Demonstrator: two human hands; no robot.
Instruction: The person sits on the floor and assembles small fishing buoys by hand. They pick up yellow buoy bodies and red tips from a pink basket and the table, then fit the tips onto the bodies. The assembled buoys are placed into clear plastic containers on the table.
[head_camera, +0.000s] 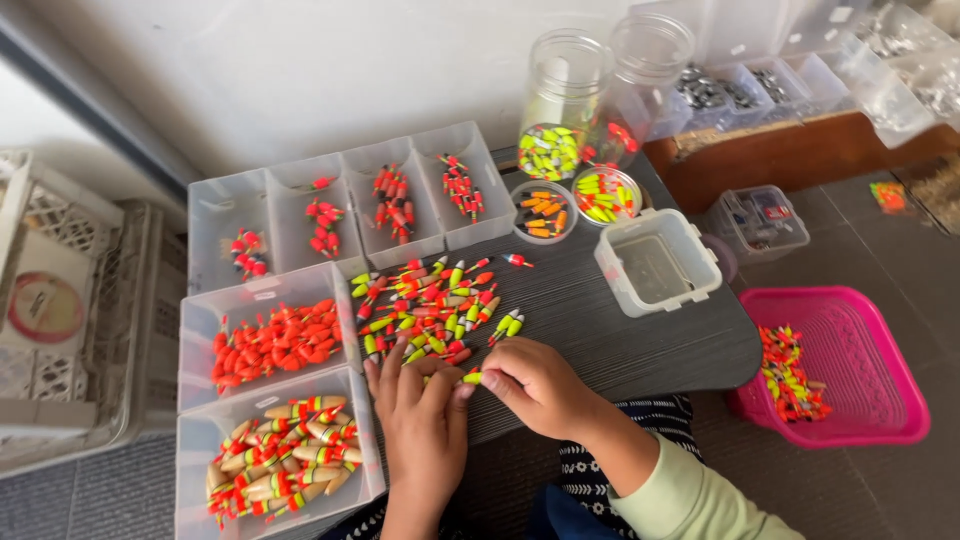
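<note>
Right hand (538, 385) is pinching a small yellow-green float (470, 377) between curled fingertips at the near edge of the dark surface (600, 330). Left hand (420, 415) is lying flat beside it, fingers extended, touching the float's end and holding nothing. Loose float pile (425, 305) is lying just beyond both hands. Clear trays (270, 345) of orange floats are sitting to the left; a pink basket (850, 370) is standing well to the right.
</note>
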